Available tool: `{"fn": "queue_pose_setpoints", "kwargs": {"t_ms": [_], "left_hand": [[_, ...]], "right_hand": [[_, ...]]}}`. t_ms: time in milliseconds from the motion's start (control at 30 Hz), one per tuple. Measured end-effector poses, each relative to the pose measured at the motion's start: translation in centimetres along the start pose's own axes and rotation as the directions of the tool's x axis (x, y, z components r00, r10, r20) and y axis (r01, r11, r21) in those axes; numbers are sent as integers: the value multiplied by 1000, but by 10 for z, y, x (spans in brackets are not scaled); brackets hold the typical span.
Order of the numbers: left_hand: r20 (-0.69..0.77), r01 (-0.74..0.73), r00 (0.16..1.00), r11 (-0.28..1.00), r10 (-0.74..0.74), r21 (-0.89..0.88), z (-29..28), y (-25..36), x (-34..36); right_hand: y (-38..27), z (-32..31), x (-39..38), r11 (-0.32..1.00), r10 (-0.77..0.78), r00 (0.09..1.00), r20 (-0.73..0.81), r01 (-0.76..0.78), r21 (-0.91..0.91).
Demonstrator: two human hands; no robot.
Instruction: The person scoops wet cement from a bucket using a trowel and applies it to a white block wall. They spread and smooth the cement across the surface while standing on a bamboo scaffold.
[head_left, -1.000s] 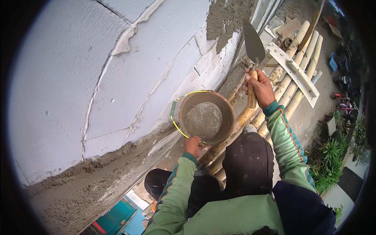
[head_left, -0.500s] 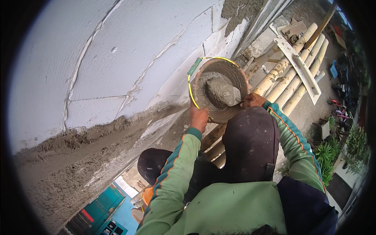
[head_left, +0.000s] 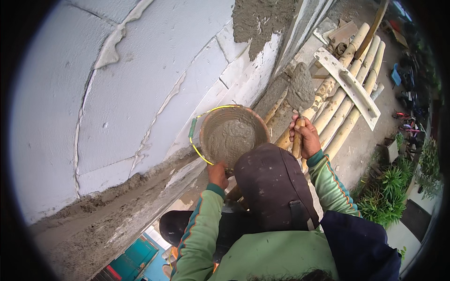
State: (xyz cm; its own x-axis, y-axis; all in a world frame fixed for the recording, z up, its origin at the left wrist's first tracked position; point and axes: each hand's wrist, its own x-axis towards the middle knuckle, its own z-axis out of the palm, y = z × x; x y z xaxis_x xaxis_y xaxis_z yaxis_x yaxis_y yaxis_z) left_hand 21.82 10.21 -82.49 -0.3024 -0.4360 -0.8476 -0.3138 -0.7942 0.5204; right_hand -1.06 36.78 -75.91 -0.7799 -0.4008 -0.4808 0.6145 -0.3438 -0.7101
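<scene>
My left hand [head_left: 218,175] grips the near rim of a bucket [head_left: 264,129], its fingers partly hidden behind the edge. Grey wet mortar [head_left: 232,136] lies inside the bucket. A yellow wire handle with a green grip [head_left: 193,127] hangs over the bucket's left side. Off to the bucket's right, my right hand [head_left: 307,136] is closed round the wooden handle of a trowel [head_left: 298,138]. The trowel's blade points away from me and carries a heaped load of mortar [head_left: 300,88].
A white block wall [head_left: 140,79] with mortar joints rises at the left, above a rough mortar-covered ledge [head_left: 108,210]. Bamboo poles [head_left: 344,100] extend to the far right, with a long white mortar-stained board [head_left: 349,84] across them. Green plants [head_left: 386,192] grow below at the right.
My right hand has lifted the loaded trowel out of the bucket and moved it to the right. The bucket and my left hand now appear lower and further left in view.
</scene>
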Motion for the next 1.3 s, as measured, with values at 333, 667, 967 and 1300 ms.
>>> {"fn": "queue_pose_setpoints", "kwargs": {"t_ms": [333, 667, 967, 1300], "left_hand": [[171, -272, 961, 860, 219, 432, -80, -41, 38], [311, -574, 815, 608, 489, 548, 12, -25, 14], [104, -410, 905, 781, 413, 471, 44, -3, -7], [158, -382, 924, 865, 349, 326, 6, -37, 18]], "right_hand": [[53, 61, 222, 992, -104, 954, -282, 118, 33], [63, -7, 50, -134, 192, 961, 201, 228, -964], [88, -63, 84, 504, 519, 771, 371, 75, -861], [15, -21, 35, 921, 371, 875, 310, -390, -3]]}}
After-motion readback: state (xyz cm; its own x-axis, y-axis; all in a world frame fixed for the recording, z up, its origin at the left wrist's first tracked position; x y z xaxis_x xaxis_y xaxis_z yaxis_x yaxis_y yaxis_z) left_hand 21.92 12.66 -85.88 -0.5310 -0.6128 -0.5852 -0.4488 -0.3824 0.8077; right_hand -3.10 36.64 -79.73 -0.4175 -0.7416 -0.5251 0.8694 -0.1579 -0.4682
